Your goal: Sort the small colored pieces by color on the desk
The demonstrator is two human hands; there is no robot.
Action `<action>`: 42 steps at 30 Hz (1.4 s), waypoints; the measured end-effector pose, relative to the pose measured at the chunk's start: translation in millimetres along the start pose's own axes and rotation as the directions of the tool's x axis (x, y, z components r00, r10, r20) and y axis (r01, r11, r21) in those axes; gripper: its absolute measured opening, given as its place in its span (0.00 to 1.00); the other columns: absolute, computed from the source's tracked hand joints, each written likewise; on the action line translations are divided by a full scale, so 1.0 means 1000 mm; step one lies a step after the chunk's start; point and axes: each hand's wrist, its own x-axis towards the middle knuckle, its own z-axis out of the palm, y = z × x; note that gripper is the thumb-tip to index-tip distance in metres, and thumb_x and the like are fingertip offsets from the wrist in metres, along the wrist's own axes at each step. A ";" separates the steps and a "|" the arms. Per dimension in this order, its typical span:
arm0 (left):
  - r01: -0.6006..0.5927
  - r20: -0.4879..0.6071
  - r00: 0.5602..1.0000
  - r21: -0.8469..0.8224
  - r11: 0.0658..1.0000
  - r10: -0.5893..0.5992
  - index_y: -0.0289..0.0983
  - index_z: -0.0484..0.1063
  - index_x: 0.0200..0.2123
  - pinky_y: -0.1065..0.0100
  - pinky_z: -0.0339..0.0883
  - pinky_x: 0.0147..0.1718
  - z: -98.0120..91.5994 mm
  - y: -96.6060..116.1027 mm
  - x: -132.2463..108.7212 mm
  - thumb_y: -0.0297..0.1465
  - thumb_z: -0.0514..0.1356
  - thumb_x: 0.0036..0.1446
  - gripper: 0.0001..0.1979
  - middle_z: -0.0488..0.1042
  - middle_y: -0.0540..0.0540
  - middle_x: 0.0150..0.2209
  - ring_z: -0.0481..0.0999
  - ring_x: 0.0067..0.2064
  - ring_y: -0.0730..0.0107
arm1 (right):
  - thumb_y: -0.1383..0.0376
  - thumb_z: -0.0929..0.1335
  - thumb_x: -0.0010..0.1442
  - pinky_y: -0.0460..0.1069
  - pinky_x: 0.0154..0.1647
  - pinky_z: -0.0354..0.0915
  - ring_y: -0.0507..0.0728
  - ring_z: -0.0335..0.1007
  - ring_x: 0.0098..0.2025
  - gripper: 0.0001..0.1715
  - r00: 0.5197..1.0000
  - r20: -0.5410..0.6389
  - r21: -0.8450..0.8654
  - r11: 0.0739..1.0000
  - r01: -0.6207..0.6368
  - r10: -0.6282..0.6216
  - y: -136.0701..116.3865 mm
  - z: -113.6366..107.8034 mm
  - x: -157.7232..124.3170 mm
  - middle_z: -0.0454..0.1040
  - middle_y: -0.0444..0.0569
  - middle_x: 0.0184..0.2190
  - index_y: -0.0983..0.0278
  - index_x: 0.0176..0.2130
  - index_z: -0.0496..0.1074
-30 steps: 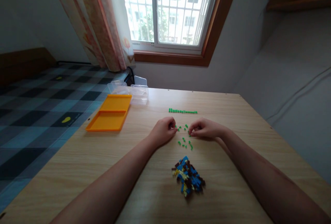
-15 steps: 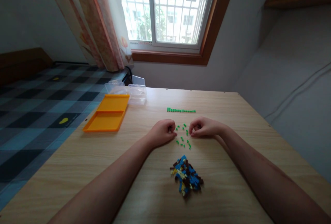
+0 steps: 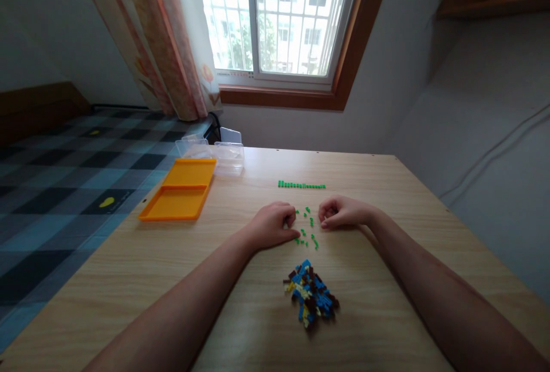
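Note:
Small green building bricks [image 3: 311, 221] lie loose on the table between my two hands. My left hand [image 3: 274, 226] rests at their left side, thumb and forefinger apart, the thumb tip beside the lower left bricks. To the right of the bricks, my right hand [image 3: 346, 212] is curled with its fingertips together; whatever they might hold is too small to make out. Beyond both hands runs a neat row of green bricks [image 3: 301, 185]. Nearer to me sits a heap of blue, brown, yellow and cream bricks [image 3: 311, 294], touched by neither hand.
On the left of the wooden table [image 3: 387, 314] lies an open orange tray [image 3: 177, 204]. Behind it stand clear plastic boxes [image 3: 229, 160]. A bed with a checked cover [image 3: 55, 188] adjoins the table's left side, and a window [image 3: 296, 22] is ahead.
My left hand has shifted slightly right and toward me, its thumb and forefinger spreading wider over the bricks. My right hand has drawn a little to the right, away from them.

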 end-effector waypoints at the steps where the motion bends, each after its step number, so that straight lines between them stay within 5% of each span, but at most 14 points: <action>1: 0.012 -0.011 1.000 -0.012 1.000 -0.012 0.38 0.62 0.24 0.69 0.52 0.31 0.000 0.000 0.000 0.30 0.67 0.46 0.14 0.65 0.53 0.27 0.63 0.31 0.70 | 0.53 0.75 0.50 0.44 0.21 0.48 0.47 0.54 0.21 0.21 1.000 0.012 -0.025 1.000 0.009 -0.009 0.000 0.001 0.000 0.64 0.39 0.19 0.68 0.34 0.77; 4: 0.075 -0.077 0.994 -0.082 0.994 -0.082 0.38 0.60 0.23 0.70 0.51 0.29 0.001 -0.002 0.001 0.30 0.65 0.48 0.14 0.63 0.54 0.24 0.61 0.29 0.71 | 0.52 0.74 0.52 0.44 0.22 0.47 0.48 0.52 0.21 0.21 0.999 0.032 -0.118 0.993 0.013 -0.009 -0.002 0.006 0.002 0.62 0.38 0.18 0.68 0.36 0.78; 12: 0.120 -0.182 0.971 -0.176 0.977 -0.152 0.38 0.58 0.22 0.70 0.50 0.27 0.004 -0.009 0.004 0.31 0.63 0.51 0.14 0.61 0.56 0.22 0.59 0.26 0.74 | 0.55 0.72 0.52 0.45 0.22 0.46 0.48 0.50 0.22 0.22 0.996 -0.082 -0.406 0.914 -0.007 -0.028 -0.014 0.018 0.004 0.57 0.37 0.17 0.63 0.21 0.62; 20: 0.182 -0.299 0.925 -0.192 0.964 -0.234 0.37 0.62 0.23 0.70 0.54 0.29 0.003 -0.012 0.005 0.30 0.61 0.51 0.10 0.64 0.55 0.22 0.62 0.27 0.73 | 0.50 0.67 0.58 0.46 0.22 0.47 0.49 0.50 0.20 0.24 0.908 -0.418 -0.180 0.977 -0.116 0.031 0.002 0.018 0.015 0.58 0.39 0.16 0.62 0.22 0.60; 24: 0.201 -0.334 0.898 -0.263 0.943 -0.285 0.37 0.65 0.25 0.70 0.57 0.29 0.003 -0.015 0.006 0.27 0.61 0.51 0.06 0.67 0.54 0.24 0.64 0.27 0.73 | 0.50 0.67 0.59 0.46 0.21 0.47 0.49 0.50 0.19 0.23 0.897 -0.441 -0.110 0.994 -0.015 -0.035 0.010 0.015 0.014 0.56 0.37 0.15 0.62 0.23 0.61; 29: 0.289 -0.426 0.835 -0.200 0.936 -0.348 0.36 0.71 0.29 0.69 0.61 0.32 0.004 -0.019 0.007 0.22 0.59 0.50 0.04 0.71 0.51 0.27 0.69 0.30 0.71 | 0.56 0.69 0.57 0.45 0.23 0.50 0.50 0.54 0.22 0.13 0.853 -0.470 -0.226 0.966 0.129 -0.224 0.018 0.011 0.013 0.62 0.39 0.19 0.65 0.32 0.74; 35: 0.260 -0.372 0.902 0.069 0.963 -0.217 0.38 0.80 0.31 0.65 0.67 0.42 0.008 -0.017 0.005 0.25 0.60 0.53 0.07 0.75 0.46 0.34 0.74 0.38 0.64 | 0.67 0.67 0.56 0.46 0.27 0.55 0.51 0.60 0.24 0.12 0.751 -0.520 -0.436 0.882 0.178 -0.408 0.018 0.021 0.018 0.71 0.43 0.23 0.64 0.38 0.80; 42: 0.245 -0.301 0.933 0.132 0.961 -0.196 0.41 0.83 0.32 0.65 0.67 0.43 0.007 -0.014 0.004 0.27 0.61 0.56 0.09 0.77 0.46 0.34 0.75 0.38 0.64 | 0.70 0.66 0.57 0.46 0.31 0.60 0.52 0.66 0.27 0.15 0.739 -0.452 -0.569 0.800 0.192 -0.499 0.013 0.025 0.018 0.77 0.47 0.28 0.61 0.39 0.82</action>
